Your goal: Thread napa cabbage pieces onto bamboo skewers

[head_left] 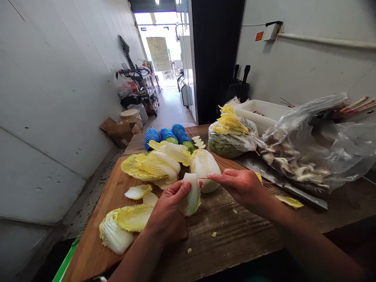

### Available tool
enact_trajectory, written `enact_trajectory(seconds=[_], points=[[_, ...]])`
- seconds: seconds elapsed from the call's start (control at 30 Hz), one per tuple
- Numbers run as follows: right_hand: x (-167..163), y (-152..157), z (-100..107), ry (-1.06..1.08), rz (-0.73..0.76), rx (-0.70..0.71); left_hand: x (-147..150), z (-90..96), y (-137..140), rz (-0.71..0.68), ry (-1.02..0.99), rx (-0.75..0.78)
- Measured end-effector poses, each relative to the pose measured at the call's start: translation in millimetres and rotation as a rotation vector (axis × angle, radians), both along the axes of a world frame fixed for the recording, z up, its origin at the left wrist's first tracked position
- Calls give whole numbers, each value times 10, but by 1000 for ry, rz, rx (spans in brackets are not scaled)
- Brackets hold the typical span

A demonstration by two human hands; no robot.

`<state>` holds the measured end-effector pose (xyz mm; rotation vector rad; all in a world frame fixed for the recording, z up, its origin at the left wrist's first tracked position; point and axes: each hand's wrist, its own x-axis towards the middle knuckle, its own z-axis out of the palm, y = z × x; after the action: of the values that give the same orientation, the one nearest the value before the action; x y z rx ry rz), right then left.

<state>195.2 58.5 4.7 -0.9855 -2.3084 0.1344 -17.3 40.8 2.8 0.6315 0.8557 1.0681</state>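
While your left hand (172, 201) grasps the napa cabbage leaf (192, 196), your right hand (241, 186) pinches a thin skewer (203, 179), seemingly for piercing, so the next push needs straight aim.

I see the board (110, 199) on the table's (235, 235) left, leaves (155, 164) on it. Right of it lies the cabbage (202, 162); farther right, the knife (307, 197) before the mushrooms (296, 168). Behind those I see the tub (258, 121), the greens bag (227, 145) to its left. Netted vegetables (167, 135) lie behind the leaves.
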Motion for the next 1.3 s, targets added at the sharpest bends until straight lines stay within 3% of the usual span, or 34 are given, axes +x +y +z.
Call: enact_trajectory(seconds=[0.77,1.3], points=[[23,-34,71,-58,-17,-7,3,-71,-10,-51,-13,-1],[3,-67,102,-13,23,-119,43,-79,-39,-66,-9,11]])
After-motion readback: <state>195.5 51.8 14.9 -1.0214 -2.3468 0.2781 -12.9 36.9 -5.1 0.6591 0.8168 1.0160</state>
